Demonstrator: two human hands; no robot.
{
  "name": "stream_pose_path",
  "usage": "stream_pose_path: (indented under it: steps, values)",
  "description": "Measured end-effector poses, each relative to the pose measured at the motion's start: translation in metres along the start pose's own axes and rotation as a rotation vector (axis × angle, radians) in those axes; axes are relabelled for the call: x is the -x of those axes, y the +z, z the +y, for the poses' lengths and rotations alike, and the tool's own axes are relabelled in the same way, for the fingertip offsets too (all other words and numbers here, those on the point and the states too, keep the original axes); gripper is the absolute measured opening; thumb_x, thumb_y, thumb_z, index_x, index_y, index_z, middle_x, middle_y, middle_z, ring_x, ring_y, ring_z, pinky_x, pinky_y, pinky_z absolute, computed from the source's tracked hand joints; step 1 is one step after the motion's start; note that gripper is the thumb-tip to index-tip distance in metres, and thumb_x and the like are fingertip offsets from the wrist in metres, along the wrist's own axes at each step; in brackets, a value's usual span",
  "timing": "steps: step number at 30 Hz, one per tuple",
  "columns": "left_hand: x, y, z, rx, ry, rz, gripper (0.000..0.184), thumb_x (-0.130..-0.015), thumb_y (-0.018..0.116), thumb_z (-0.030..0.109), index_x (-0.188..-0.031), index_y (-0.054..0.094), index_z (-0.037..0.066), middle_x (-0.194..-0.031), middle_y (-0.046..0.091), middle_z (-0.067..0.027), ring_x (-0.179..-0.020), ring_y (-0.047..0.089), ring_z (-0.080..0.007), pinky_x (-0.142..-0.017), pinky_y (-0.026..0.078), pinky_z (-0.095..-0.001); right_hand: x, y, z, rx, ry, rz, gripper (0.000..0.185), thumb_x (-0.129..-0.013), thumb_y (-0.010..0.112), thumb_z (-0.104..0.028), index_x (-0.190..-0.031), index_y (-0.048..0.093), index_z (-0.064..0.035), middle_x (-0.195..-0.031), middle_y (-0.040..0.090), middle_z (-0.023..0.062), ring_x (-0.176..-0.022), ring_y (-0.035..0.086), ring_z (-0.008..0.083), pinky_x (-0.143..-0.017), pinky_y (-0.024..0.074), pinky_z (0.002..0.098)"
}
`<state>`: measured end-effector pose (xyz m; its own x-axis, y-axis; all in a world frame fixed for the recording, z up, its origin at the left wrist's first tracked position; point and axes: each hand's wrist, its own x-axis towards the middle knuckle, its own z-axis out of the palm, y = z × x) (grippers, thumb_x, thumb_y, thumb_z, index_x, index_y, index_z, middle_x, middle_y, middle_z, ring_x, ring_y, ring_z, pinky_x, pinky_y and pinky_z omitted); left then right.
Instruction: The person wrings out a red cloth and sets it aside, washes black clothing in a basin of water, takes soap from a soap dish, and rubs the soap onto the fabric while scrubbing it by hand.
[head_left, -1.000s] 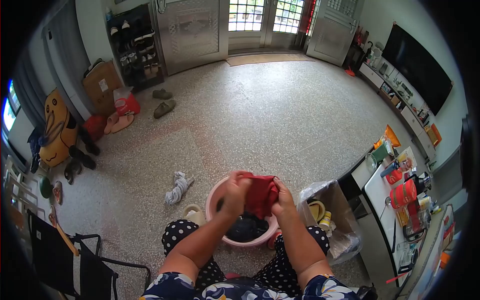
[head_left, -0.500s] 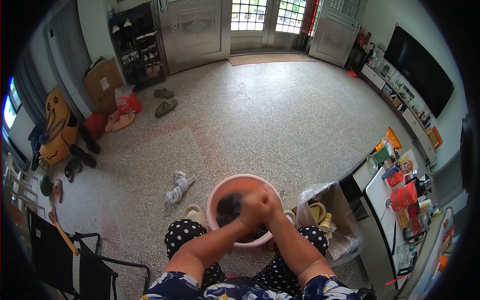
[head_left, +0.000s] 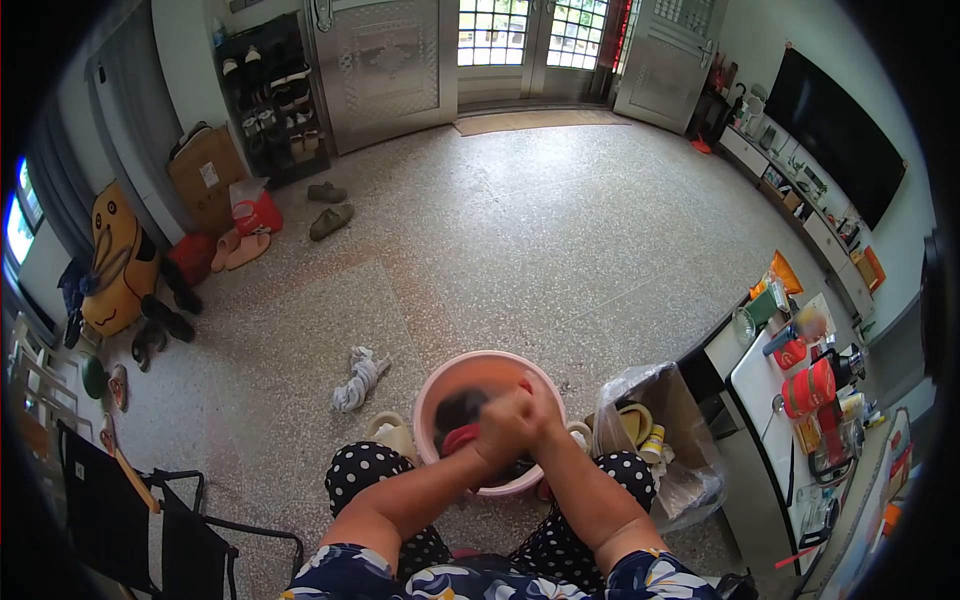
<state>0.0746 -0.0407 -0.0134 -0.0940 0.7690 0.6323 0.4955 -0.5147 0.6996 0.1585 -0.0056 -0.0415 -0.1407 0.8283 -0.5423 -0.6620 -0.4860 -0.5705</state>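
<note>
Red cloth (head_left: pixel 460 438) is mostly hidden, left hand (head_left: pixel 544 411) and right hand (head_left: pixel 507 424) clenching it

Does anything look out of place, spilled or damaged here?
A twisted grey-and-white cloth lies on the speckled floor, outside the round pink plastic basin; possibly set there on purpose. Two olive-green slip-on shoes sit askew to each other. I see no spill or damage.

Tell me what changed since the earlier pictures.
The left hand and right hand have come together over the basin, bunching the red cloth that hung spread between them; bits now poke out. The basin and grey cloth stayed put.
</note>
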Motion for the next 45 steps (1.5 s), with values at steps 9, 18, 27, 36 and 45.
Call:
stream_pose_path:
  steps: [9, 18, 27, 36, 45]
  values:
    - [-0.039, -0.03, -0.025, 0.049, -0.547, -0.051, 0.022, -0.086, 0.058, 0.02, -0.075, 0.055, 0.002, -0.064, 0.06, -0.013, -0.056, 0.059, -0.0193, -0.052, 0.046, -0.034, 0.037, 0.024, 0.005, -0.027, 0.092, -0.289, 0.029, -0.092, 0.048, -0.033, -0.105, 0.058, -0.0082, -0.101, 0.063, 0.0084, -0.088, 0.063, 0.0189, -0.077, 0.0529, 0.0352]
    - [-0.036, -0.041, -0.033, 0.871, -0.928, -0.468, 0.026, -0.082, 0.064, 0.009, -0.105, 0.057, 0.0, -0.095, 0.063, -0.0097, -0.087, 0.062, -0.0169, -0.081, 0.05, -0.0294, 0.026, 0.019, -0.046, -0.015, -0.09, -0.177, 0.025, -0.089, 0.058, -0.031, -0.095, 0.06, -0.0073, -0.088, 0.066, 0.0088, -0.08, 0.064, 0.0209, -0.078, 0.053, 0.0385]
    - [-0.036, -0.035, -0.003, 0.922, -0.817, -0.016, 0.015, -0.079, 0.061, 0.008, -0.094, 0.058, 0.004, -0.082, 0.064, -0.0064, -0.072, 0.062, -0.0158, -0.069, 0.051, -0.03, 0.005, 0.014, -0.025, -0.094, -0.103, -0.085, 0.021, -0.092, 0.052, -0.027, -0.088, 0.056, -0.007, -0.079, 0.062, 0.0065, -0.071, 0.062, 0.0212, -0.07, 0.0535, 0.037]
    - [-0.028, -0.011, -0.016, -0.099, -0.324, 0.019, 0.02, -0.075, 0.065, 0.015, -0.063, 0.053, 0.004, -0.06, 0.055, -0.0141, -0.051, 0.055, -0.0286, -0.048, 0.043, -0.0377, 0.02, 0.028, 0.005, -0.039, 0.143, -0.021, 0.032, -0.092, 0.048, -0.039, -0.1, 0.06, -0.0096, -0.09, 0.062, 0.0063, -0.079, 0.06, 0.0176, -0.069, 0.051, 0.0321]
    - [0.007, 0.002, 0.03, 0.084, 0.242, -0.225, 0.023, -0.071, 0.067, 0.013, -0.058, 0.049, 0.005, -0.055, 0.05, -0.0119, -0.048, 0.053, -0.0268, -0.047, 0.043, -0.0345, -0.021, -0.013, -0.015, 0.087, 0.078, -0.089, 0.038, -0.091, 0.049, -0.039, -0.061, 0.041, -0.0179, -0.046, 0.04, -0.0019, -0.039, 0.039, 0.0132, -0.04, 0.0347, 0.0315]
